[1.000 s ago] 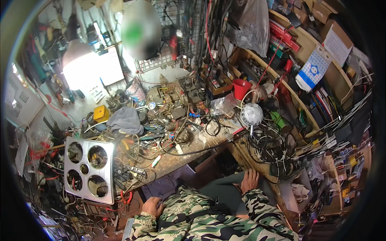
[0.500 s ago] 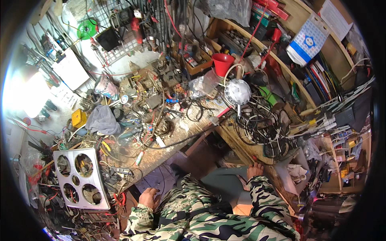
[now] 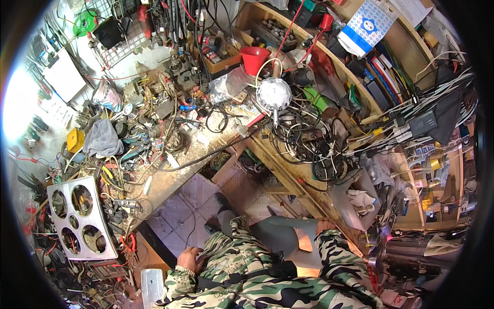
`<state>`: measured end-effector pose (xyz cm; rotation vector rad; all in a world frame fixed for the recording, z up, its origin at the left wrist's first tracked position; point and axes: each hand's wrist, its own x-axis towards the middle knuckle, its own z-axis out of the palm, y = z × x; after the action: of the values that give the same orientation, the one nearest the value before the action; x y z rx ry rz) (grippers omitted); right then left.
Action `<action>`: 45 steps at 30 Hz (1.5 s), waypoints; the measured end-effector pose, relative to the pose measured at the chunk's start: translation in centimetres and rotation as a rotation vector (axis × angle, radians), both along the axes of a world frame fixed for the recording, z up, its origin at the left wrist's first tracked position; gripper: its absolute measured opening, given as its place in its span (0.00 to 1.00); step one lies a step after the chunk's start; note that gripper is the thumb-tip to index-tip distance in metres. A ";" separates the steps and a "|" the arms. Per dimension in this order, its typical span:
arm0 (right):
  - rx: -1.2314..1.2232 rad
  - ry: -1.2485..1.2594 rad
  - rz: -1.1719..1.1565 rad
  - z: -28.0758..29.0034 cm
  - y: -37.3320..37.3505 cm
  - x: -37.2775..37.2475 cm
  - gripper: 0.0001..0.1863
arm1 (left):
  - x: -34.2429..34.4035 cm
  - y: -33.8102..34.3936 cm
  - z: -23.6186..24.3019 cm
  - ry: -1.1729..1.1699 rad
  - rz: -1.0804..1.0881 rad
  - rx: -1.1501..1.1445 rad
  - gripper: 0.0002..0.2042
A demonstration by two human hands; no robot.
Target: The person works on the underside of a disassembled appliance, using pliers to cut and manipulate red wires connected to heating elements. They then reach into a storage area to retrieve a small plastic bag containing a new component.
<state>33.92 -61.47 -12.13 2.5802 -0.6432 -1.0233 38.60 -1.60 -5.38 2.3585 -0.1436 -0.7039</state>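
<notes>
Right hand (image 3: 324, 226), just beside the long brown wooden worktop (image 3: 318, 198) running forward-left, and left hand (image 3: 190, 259), farther off, are both loosely curled, contents indiscernible.

The workbench (image 3: 206, 147) has a worn, scuffed wooden top. Behind it stands a whitish wall (image 3: 116, 73) carrying a wire grid (image 3: 135, 42) and, farther left, a large white sheet (image 3: 64, 77). At the far left of the workbench a lamp (image 3: 18, 103) glares, washing out the wall around it. A wooden counter (image 3: 314, 195) meets the workbench's right end at an angle. Beyond that end are long wooden shelves (image 3: 361, 91) and another shelf unit (image 3: 414, 188), both crowded. Below the workbench's front edge lies a pale tiled floor (image 3: 170, 219).
</notes>
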 end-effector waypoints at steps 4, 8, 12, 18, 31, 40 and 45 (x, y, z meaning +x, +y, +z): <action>0.038 0.293 -0.282 -1.2 -4.0 -2.4 0.14 | 1.1 -2.5 -1.6 0.025 -0.049 -0.014 0.13; 0.256 0.297 0.002 -0.6 -2.1 3.9 0.14 | 3.9 -4.6 0.1 0.076 0.045 0.122 0.13; 0.339 0.028 0.085 -5.3 1.3 2.8 0.18 | 7.6 -8.1 -2.2 0.127 0.020 0.047 0.13; 0.712 -0.156 0.114 -5.7 8.1 11.7 0.15 | 8.7 -11.1 -9.0 0.201 0.042 0.066 0.12; 0.929 -0.403 0.654 -25.0 19.4 14.1 0.09 | 1.2 -12.1 -40.3 0.033 0.257 0.070 0.17; 0.877 -0.796 0.870 -29.4 19.1 10.1 0.16 | 0.7 -13.7 -42.2 -0.361 0.389 -0.026 0.14; 0.909 -0.884 0.911 -30.5 19.6 7.2 0.13 | -1.4 -13.7 -41.8 -0.522 0.463 0.048 0.11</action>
<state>41.13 -41.90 -42.62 3.3801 1.0785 0.2646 37.24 -15.25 -47.18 2.4417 0.1944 0.1344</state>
